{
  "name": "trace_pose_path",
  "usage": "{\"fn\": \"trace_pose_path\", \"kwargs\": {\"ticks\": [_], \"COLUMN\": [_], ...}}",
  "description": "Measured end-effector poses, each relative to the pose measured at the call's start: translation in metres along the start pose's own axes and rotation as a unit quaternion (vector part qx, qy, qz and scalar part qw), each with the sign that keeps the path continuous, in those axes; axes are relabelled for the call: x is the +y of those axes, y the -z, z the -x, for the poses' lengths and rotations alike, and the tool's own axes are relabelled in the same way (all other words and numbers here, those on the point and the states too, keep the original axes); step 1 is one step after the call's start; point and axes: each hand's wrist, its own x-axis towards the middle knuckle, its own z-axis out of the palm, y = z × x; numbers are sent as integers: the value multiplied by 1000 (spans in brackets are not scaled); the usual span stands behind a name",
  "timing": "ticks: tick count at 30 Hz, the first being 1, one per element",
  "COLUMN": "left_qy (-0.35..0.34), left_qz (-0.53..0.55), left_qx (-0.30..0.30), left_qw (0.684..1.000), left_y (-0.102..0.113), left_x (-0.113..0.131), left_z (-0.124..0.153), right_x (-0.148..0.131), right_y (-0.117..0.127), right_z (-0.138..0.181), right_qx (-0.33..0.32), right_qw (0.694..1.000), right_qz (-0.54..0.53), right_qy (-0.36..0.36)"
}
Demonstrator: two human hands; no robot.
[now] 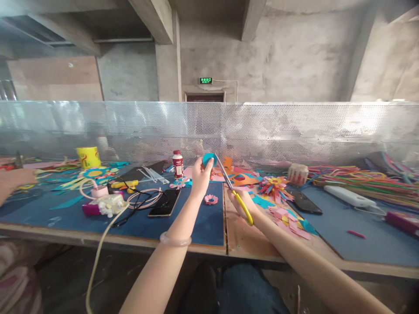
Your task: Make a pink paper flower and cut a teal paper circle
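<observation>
My left hand (200,176) is raised over the table, its fingers closed on a rounded piece of blue paper (209,158). In my right hand (244,201) are scissors (226,176) with yellow handles. Their blades point up and away, with the tips beside the right edge of the blue paper; whether they touch it I cannot tell. Below and between my hands, a small pink paper flower ring (211,199) lies on the blue table mat. A larger layered paper flower (273,187) in pink, orange and blue sits to the right of my right hand.
Pink and blue paper scraps (288,220) lie near my right forearm. A phone (165,203), tangled cables and a power strip (109,206) are at left, another phone (305,202) at right. A bottle (177,165) stands behind. Another person's hand (19,181) reaches in at far left.
</observation>
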Motion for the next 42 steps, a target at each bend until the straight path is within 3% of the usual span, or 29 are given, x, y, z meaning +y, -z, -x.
{"fn": "trace_pose_path", "kwargs": {"ticks": [10,16,20,24,27,32,38,42], "left_qy": [4,29,113,234,268,240,213,186], "left_qz": [-4,-33,-89,-170,-220,-265,-300,-302], "left_qx": [0,-20,-106,-238,-285,-282,-322,-319], "left_qw": [1000,999,984,927,894,890,872,879], "left_y": [2,5,20,41,50,55,64,62], "left_x": [-1,-1,-9,-26,-38,-43,-40,-38], "left_z": [-2,-4,-11,-13,-12,-12,-8,-6], "right_x": [-3,1,9,21,28,35,40,38], "right_y": [2,5,9,12,14,13,11,13], "right_z": [2,0,-5,-9,-12,-14,-17,-16], "right_qx": [1,53,87,106,112,112,90,80], "right_qw": [1000,998,994,990,988,986,984,983], "right_qz": [4,20,30,31,32,37,29,6], "right_qy": [16,-25,-60,-92,-105,-116,-149,-163]}}
